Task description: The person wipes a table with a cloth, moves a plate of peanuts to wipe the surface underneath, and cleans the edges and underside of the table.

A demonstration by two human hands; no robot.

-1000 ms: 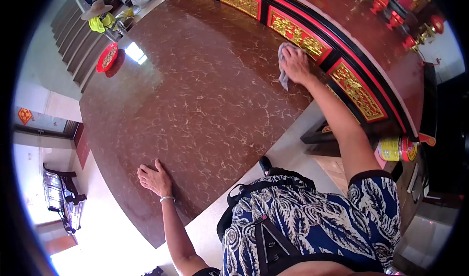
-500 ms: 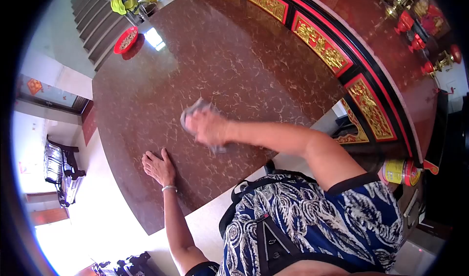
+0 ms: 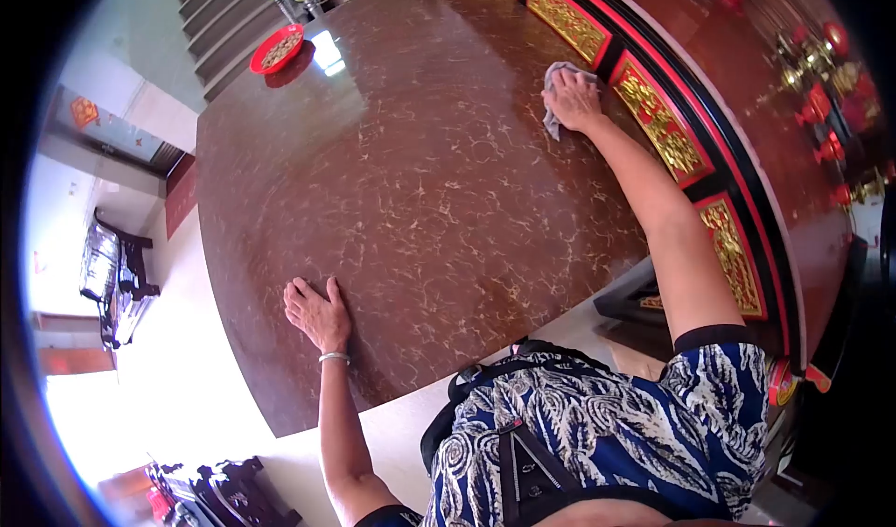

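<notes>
A brown marbled table top (image 3: 420,200) fills the middle of the view. My right hand (image 3: 573,100) presses a grey cloth (image 3: 554,126) onto its far right part, beside the carved red and gold panels. The cloth bunches under the palm and sticks out past the fingers. Near the table's lower left edge, my left hand (image 3: 318,316) lies on the surface with fingers spread and nothing held. A bracelet (image 3: 334,356) circles that wrist.
A red dish (image 3: 277,49) of small pale pieces stands at the table's far left edge. Gold-carved panels (image 3: 658,121) run along the right side, below a red-brown ledge (image 3: 737,107) bearing ornaments (image 3: 821,107). Dark carved furniture (image 3: 117,280) stands at the left.
My right hand and the cloth swept in from the right side to the table's middle, then back out to the far right by the panels. My left hand stays on the table. The view has shifted.
</notes>
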